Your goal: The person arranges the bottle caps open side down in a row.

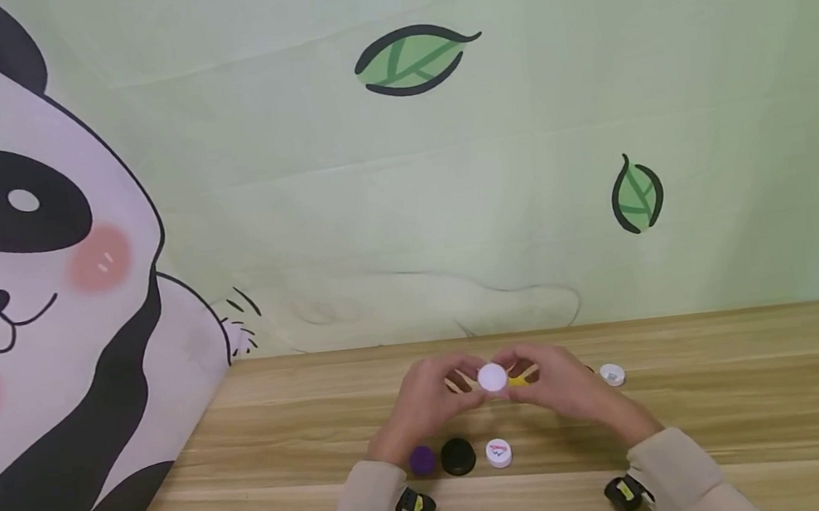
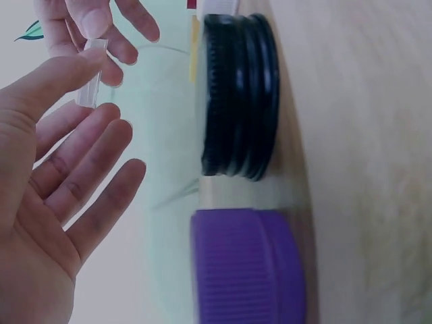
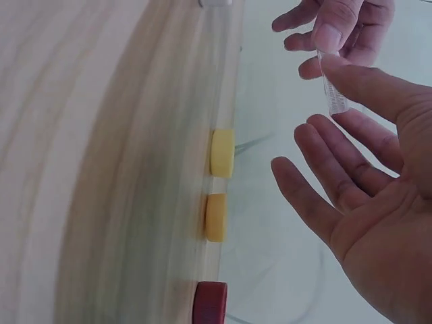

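Above the wooden table, a round white cap [image 1: 492,377] is held up between both hands, its flat face toward the head camera. My left hand [image 1: 428,397] pinches its left side with thumb and forefinger, and my right hand [image 1: 559,381] pinches the right side. Both wrist views show the cap edge-on with ridged sides, the remaining fingers spread away from it. On the table below stand a purple cap [image 1: 422,461], a black cap [image 1: 458,457] and a white cap with a printed mark [image 1: 499,453], side by side. The black cap [image 2: 239,94] has a ribbed, stepped side.
Behind the hands, a yellow cap [image 3: 222,154], an orange cap [image 3: 215,217] and a red cap [image 3: 210,304] stand in a row. Farther right lies an upturned white cap [image 1: 613,375]. A green cloth [image 1: 519,152] with a printed panda hangs behind the table [image 1: 289,468].
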Motion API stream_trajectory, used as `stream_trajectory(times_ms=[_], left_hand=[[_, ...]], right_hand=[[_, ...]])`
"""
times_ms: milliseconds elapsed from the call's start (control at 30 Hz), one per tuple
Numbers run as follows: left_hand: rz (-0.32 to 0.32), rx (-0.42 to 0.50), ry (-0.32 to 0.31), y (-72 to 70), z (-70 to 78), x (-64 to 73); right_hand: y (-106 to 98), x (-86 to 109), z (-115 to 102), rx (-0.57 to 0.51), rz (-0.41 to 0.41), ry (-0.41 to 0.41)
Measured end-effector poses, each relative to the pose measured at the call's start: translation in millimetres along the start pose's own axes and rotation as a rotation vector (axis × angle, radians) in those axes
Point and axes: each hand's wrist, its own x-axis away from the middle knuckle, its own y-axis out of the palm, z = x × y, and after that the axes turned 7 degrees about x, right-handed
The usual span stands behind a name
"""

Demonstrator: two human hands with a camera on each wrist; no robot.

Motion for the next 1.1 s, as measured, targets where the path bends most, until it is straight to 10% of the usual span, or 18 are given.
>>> stream_trajectory(times_ms=[1100], left_hand=[[-0.269, 0.08, -0.065, 17.7, 18.3, -0.1]], right_hand=[[-20, 36.4, 7, 0.013, -0.17, -0.067]])
